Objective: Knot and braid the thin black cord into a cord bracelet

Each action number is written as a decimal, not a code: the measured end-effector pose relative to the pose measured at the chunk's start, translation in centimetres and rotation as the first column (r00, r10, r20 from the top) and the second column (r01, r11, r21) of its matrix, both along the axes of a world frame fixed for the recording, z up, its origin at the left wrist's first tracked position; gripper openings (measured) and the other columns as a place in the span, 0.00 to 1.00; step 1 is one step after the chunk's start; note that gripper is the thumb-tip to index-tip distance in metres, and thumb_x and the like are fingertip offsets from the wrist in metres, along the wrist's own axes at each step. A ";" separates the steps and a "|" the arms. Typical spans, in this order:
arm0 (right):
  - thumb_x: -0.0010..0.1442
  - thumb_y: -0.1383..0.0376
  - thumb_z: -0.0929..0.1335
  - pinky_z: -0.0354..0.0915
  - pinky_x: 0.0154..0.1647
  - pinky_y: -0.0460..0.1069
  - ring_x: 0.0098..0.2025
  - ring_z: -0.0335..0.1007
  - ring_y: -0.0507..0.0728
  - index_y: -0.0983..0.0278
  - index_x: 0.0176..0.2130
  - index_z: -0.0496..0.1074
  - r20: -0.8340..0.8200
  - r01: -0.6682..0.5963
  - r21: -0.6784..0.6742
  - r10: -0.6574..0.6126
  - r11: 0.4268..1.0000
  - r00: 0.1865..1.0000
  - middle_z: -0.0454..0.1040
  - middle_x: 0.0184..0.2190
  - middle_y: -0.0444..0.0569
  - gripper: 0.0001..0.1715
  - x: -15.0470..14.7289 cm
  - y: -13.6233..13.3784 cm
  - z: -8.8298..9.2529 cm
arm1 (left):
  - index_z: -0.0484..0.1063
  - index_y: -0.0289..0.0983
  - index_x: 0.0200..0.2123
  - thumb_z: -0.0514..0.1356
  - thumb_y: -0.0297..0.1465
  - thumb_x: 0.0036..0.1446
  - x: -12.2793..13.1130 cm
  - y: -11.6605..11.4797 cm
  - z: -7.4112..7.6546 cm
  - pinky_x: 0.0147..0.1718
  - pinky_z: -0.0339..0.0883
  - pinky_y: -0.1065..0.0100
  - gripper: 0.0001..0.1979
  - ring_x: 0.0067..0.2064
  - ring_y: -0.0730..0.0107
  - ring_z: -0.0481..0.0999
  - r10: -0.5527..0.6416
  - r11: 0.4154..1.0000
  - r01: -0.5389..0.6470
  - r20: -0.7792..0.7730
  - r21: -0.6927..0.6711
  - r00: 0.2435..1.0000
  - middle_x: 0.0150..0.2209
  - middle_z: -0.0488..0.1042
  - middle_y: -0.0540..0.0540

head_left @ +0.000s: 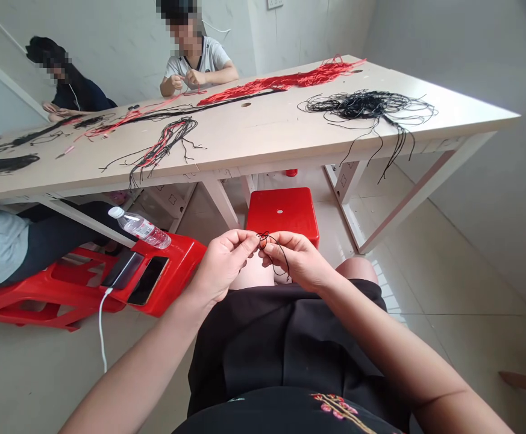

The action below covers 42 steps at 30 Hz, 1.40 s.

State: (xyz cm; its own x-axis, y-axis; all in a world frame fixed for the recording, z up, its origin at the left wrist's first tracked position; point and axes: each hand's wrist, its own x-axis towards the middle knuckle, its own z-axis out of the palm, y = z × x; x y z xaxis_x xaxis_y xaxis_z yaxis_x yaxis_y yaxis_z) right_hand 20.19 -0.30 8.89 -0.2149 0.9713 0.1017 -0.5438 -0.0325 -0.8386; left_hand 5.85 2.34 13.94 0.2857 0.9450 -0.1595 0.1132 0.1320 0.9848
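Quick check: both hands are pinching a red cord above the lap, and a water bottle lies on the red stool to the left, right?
Not quite, the colour is wrong: the cord held between the left hand and right hand is black, not red, as the head view shows. The water bottle does lie on the red stool to the left.

Quick headcount from this shot: two hands, the left hand (220, 265) and the right hand (296, 259), on one black cord (267, 241). One long counter (244, 144) carries at least four cord piles, including a black tangle (362, 105), a red bundle (281, 81) and a red-and-black bunch (163, 141). Three other people: two seated co-workers (194, 63) (70, 90) across it, plus one partly visible person (0, 247). At least two red stools (283, 214) (176, 271), one water bottle (140, 228), two phones (122, 269) (147, 280), one white cable (102, 325).
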 end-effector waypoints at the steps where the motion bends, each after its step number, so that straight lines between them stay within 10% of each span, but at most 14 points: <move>1: 0.53 0.62 0.69 0.64 0.32 0.45 0.28 0.64 0.47 0.65 0.30 0.72 -0.003 0.008 0.001 -0.008 1.000 1.000 0.69 0.26 0.43 0.07 -0.1 -0.1 0.0 | 0.70 0.34 0.27 0.63 0.36 0.47 0.1 0.0 -0.2 0.20 0.58 0.77 0.10 0.22 0.80 0.64 0.013 0.999 -0.013 -0.011 0.038 1.000 0.23 0.70 0.50; 14: 0.51 0.58 0.70 0.65 0.31 0.45 0.27 0.63 0.47 0.64 0.26 0.66 0.102 0.236 0.091 -0.245 0.968 0.964 0.67 0.24 0.41 0.12 -1.7 0.2 -0.9 | 0.69 0.36 0.29 0.57 0.36 0.52 0.1 0.2 -2.9 0.34 0.66 0.69 0.09 0.33 0.71 0.72 0.051 0.942 0.001 -0.147 0.335 0.988 0.30 0.72 0.48; 28: 0.51 0.60 0.70 0.66 0.33 0.48 0.29 0.67 0.49 0.62 0.29 0.60 0.127 0.177 0.118 -0.191 0.977 0.973 0.69 0.28 0.42 0.14 -1.4 0.7 -2.4 | 0.65 0.35 0.26 0.63 0.33 0.45 0.7 -0.5 -1.8 0.17 0.54 0.77 0.09 0.19 0.84 0.62 0.145 0.989 -0.142 0.131 -0.033 0.981 0.22 0.68 0.53; 31: 0.53 0.63 0.67 0.65 0.38 0.50 0.34 0.67 0.52 0.62 0.33 0.65 0.417 0.359 0.175 -0.399 0.917 0.817 0.70 0.32 0.46 0.07 -0.2 0.5 -2.8 | 0.65 0.35 0.26 0.63 0.33 0.45 0.6 -0.4 -1.8 0.17 0.51 0.78 0.10 0.19 0.85 0.59 0.159 0.987 -0.152 0.132 -0.058 0.978 0.24 0.68 0.54; 35: 0.57 0.66 0.64 0.64 0.38 0.51 0.35 0.65 0.53 0.62 0.35 0.67 0.490 0.529 0.530 -0.749 0.662 0.446 0.70 0.33 0.48 0.03 -0.2 -0.8 -1.9 | 0.67 0.35 0.27 0.62 0.34 0.46 0.8 -0.4 -2.2 0.18 0.53 0.77 0.09 0.20 0.85 0.60 0.188 0.982 -0.190 0.114 0.007 0.976 0.25 0.69 0.52; 42: 0.58 0.65 0.65 0.64 0.36 0.51 0.34 0.66 0.54 0.60 0.35 0.68 0.451 0.346 0.753 -0.821 0.560 0.349 0.73 0.31 0.48 0.02 -2.1 -1.0 -1.3 | 0.69 0.35 0.26 0.63 0.35 0.45 1.2 -0.8 -2.5 0.19 0.55 0.77 0.10 0.21 0.83 0.61 0.175 0.984 -0.177 0.136 0.007 0.975 0.22 0.67 0.53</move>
State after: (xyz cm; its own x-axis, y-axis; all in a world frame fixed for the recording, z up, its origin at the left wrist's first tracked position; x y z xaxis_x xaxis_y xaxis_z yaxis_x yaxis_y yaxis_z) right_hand 18.10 -1.33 7.59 0.1720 0.7098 0.6831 0.5291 0.5184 -0.6718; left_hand 7.09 1.56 11.44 0.1321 0.9849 -0.1119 -0.0439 0.1186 0.9920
